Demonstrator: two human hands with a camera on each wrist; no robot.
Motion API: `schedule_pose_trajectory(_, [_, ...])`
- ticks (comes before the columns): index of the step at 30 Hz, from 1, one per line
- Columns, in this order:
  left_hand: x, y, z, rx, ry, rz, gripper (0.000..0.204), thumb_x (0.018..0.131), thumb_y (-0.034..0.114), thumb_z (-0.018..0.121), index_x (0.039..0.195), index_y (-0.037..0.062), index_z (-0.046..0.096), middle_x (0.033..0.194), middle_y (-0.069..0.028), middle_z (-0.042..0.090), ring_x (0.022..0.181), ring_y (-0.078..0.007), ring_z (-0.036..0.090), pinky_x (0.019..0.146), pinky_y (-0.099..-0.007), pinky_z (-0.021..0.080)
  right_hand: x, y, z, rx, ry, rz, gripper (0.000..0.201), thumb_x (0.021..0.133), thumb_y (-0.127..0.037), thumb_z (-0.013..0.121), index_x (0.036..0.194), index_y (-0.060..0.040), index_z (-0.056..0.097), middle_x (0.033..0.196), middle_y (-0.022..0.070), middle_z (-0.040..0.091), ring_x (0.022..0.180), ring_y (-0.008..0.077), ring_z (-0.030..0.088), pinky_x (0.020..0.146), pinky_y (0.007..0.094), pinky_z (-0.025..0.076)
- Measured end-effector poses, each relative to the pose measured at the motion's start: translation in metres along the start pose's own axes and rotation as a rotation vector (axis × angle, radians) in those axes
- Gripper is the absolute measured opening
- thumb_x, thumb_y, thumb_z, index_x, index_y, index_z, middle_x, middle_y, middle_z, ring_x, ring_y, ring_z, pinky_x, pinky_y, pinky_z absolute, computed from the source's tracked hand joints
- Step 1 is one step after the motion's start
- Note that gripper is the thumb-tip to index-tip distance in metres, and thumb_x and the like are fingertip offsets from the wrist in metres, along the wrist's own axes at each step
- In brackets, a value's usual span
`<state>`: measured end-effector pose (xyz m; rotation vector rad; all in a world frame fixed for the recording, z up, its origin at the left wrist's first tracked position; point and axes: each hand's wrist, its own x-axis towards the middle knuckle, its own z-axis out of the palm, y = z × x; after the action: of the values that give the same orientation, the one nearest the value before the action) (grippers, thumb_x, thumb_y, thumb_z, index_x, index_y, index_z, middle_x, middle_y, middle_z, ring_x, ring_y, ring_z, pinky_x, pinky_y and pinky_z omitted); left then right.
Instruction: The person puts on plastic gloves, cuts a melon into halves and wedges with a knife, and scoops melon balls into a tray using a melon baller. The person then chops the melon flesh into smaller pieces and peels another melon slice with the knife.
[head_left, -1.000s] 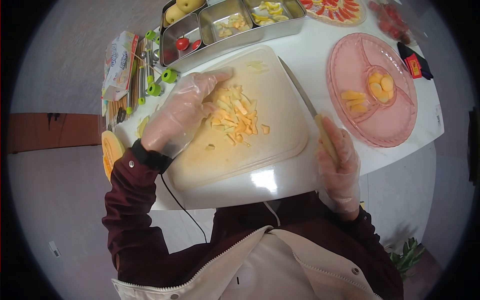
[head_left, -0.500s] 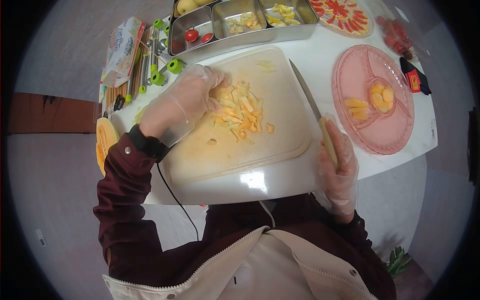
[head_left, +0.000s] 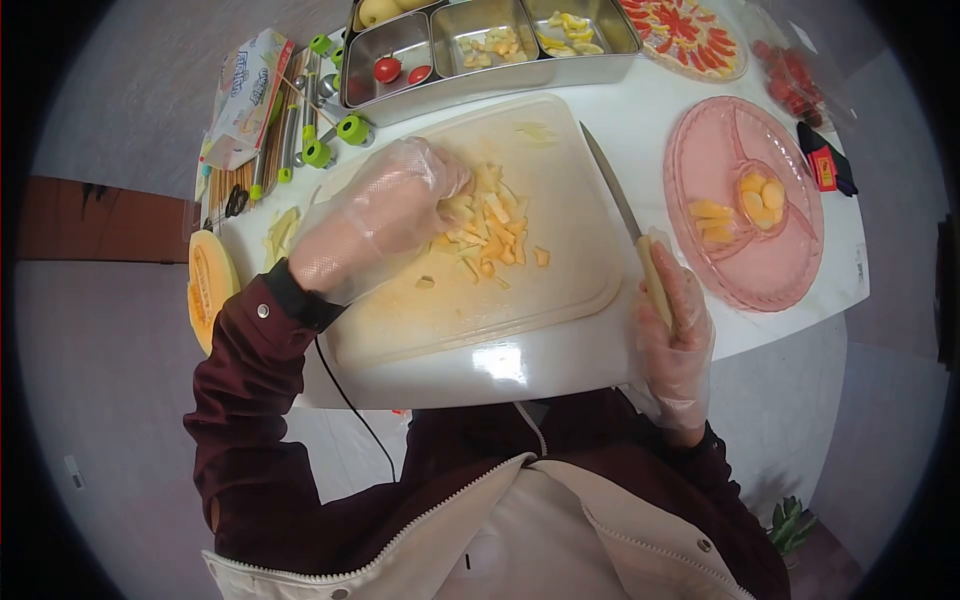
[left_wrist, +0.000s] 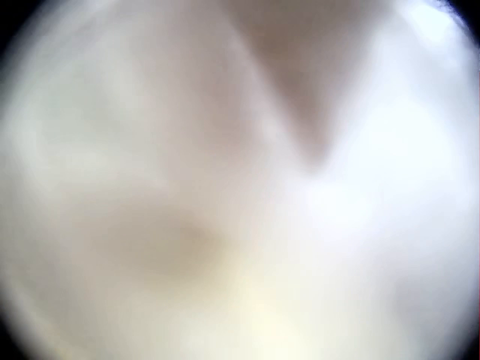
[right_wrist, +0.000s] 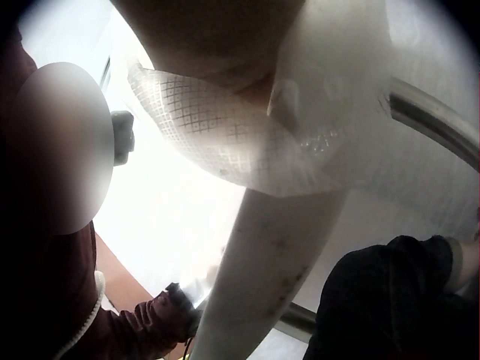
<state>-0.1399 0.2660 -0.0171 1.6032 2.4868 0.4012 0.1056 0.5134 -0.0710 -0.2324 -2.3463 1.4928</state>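
Observation:
On a pale cutting board (head_left: 560, 290) lies a pile of cut melon pieces (head_left: 497, 235), orange and pale green. My left hand (head_left: 385, 205), in a clear plastic glove, curls over the pile's left side, thumb and fingers around some pieces; its fingertips are partly hidden. Blurred glove plastic fills the left wrist view. My right hand (head_left: 675, 325), gloved too, grips the light handle of a kitchen knife (head_left: 612, 183) beside the board's right edge, blade pointing away from me. The right wrist view shows the glove cuff (right_wrist: 225, 127) but not the knife.
Behind the board stands a steel compartment box (head_left: 500, 82) with tomatoes and cut fruit. At right is a pink divided plate (head_left: 780, 262) with melon pieces and balls. A halved melon (head_left: 212, 285) lies at left, below green-ended tools (head_left: 318, 153) and a tissue pack (head_left: 245, 100).
My left hand's fingers, stretched out over the pile before, have curled in at its left side. The right hand keeps hold of the knife in much the same place. The head view has shifted slightly.

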Motion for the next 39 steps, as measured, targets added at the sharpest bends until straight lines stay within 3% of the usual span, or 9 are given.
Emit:
schedule_pose_trajectory(2, [-0.005, 0.005, -0.005, -0.022, 0.12, -0.003, 0.033, 0.069, 0.006, 0.08, 0.1, -0.0012, 0.069, 0.096, -0.0181, 0.069, 0.095, -0.0411, 0.064, 0.087, -0.0463, 0.052, 0.0, 0.0, 0.001, -0.017, -0.003, -0.015, 0.068, 0.086, 0.011, 0.053, 0.152, -0.0062, 0.054, 0.123, 0.0066, 0.061, 0.106, 0.0156, 0.059, 0.099, 0.0282, 0.046])
schedule_pose_trajectory(3, [-0.011, 0.003, -0.009, -0.024, 0.127, -0.011, 0.033, 0.069, 0.006, 0.08, 0.1, -0.0012, 0.069, 0.096, -0.0181, 0.069, 0.095, -0.0411, 0.064, 0.087, -0.0463, 0.052, 0.0, 0.003, 0.003, -0.02, 0.023, -0.03, 0.067, 0.084, 0.009, 0.055, 0.149, -0.0072, 0.057, 0.12, 0.0109, 0.063, 0.102, 0.0236, 0.062, 0.095, 0.0315, 0.049])
schedule_pose_trajectory(4, [-0.021, -0.002, -0.014, -0.04, 0.159, -0.075, 0.033, 0.072, 0.008, 0.081, 0.101, -0.0005, 0.068, 0.095, -0.0174, 0.068, 0.093, -0.0382, 0.064, 0.084, -0.0424, 0.052, 0.0, 0.004, 0.003, -0.023, 0.046, -0.047, 0.066, 0.083, 0.008, 0.057, 0.147, -0.0082, 0.059, 0.117, 0.0153, 0.065, 0.099, 0.0316, 0.065, 0.091, 0.0348, 0.052])
schedule_pose_trajectory(9, [-0.102, 0.022, -0.017, -0.272, 0.341, -0.538, 0.037, 0.08, 0.01, 0.081, 0.113, 0.0015, 0.068, 0.111, -0.0065, 0.071, 0.097, -0.0193, 0.065, 0.085, -0.0339, 0.051, 0.001, -0.011, -0.003, -0.164, -0.173, -0.164, 0.065, 0.083, 0.006, 0.062, 0.146, -0.0111, 0.06, 0.106, 0.0146, 0.063, 0.09, 0.0338, 0.063, 0.081, 0.0391, 0.054])
schedule_pose_trajectory(15, [-0.151, 0.073, 0.036, -0.394, 0.479, -0.8, 0.034, 0.078, 0.006, 0.081, 0.108, -0.003, 0.067, 0.105, -0.0157, 0.071, 0.1, -0.0288, 0.07, 0.083, -0.0416, 0.057, 0.007, -0.039, 0.018, -0.087, -0.561, -0.169, 0.06, 0.085, 0.001, 0.067, 0.143, -0.0141, 0.063, 0.106, 0.0132, 0.065, 0.092, 0.0345, 0.066, 0.082, 0.043, 0.054])
schedule_pose_trajectory(21, [-0.112, 0.086, 0.059, -0.046, 0.499, -0.638, 0.032, 0.071, 0.008, 0.087, 0.095, -0.0008, 0.068, 0.089, -0.0206, 0.073, 0.083, -0.0383, 0.071, 0.077, -0.044, 0.058, 0.005, -0.047, 0.032, -0.209, -0.562, -0.033, 0.062, 0.087, 0.001, 0.066, 0.146, -0.014, 0.059, 0.113, 0.0151, 0.066, 0.102, 0.0371, 0.065, 0.09, 0.0426, 0.054])
schedule_pose_trajectory(32, [-0.126, 0.08, 0.075, -0.158, 0.612, -0.471, 0.046, 0.075, 0.002, 0.087, 0.118, 0.0016, 0.071, 0.097, -0.0175, 0.073, 0.086, -0.0365, 0.069, 0.077, -0.041, 0.056, 0.0, -0.064, 0.049, -0.275, -0.558, 0.028, 0.066, 0.09, -0.001, 0.066, 0.153, -0.0138, 0.051, 0.118, 0.0181, 0.065, 0.11, 0.0399, 0.063, 0.099, 0.0444, 0.052])
schedule_pose_trajectory(34, [-0.124, 0.084, 0.074, -0.186, 0.566, -0.558, 0.041, 0.076, 0.001, 0.086, 0.114, 0.0031, 0.072, 0.092, -0.0167, 0.072, 0.083, -0.0358, 0.069, 0.073, -0.0408, 0.055, -0.002, -0.059, 0.05, -0.247, -0.577, -0.075, 0.07, 0.089, -0.004, 0.066, 0.155, -0.0165, 0.045, 0.117, 0.0169, 0.064, 0.098, 0.0406, 0.067, 0.085, 0.0478, 0.057])
schedule_pose_trajectory(39, [-0.122, 0.083, 0.082, -0.226, 0.661, -0.51, 0.027, 0.077, 0.002, 0.084, 0.101, 0.0048, 0.075, 0.083, -0.0157, 0.07, 0.075, -0.0336, 0.067, 0.067, -0.0413, 0.052, -0.01, -0.066, 0.045, -0.295, -0.587, -0.1, 0.074, 0.089, -0.004, 0.065, 0.158, -0.0173, 0.04, 0.112, 0.0162, 0.064, 0.092, 0.0407, 0.068, 0.078, 0.0483, 0.058])
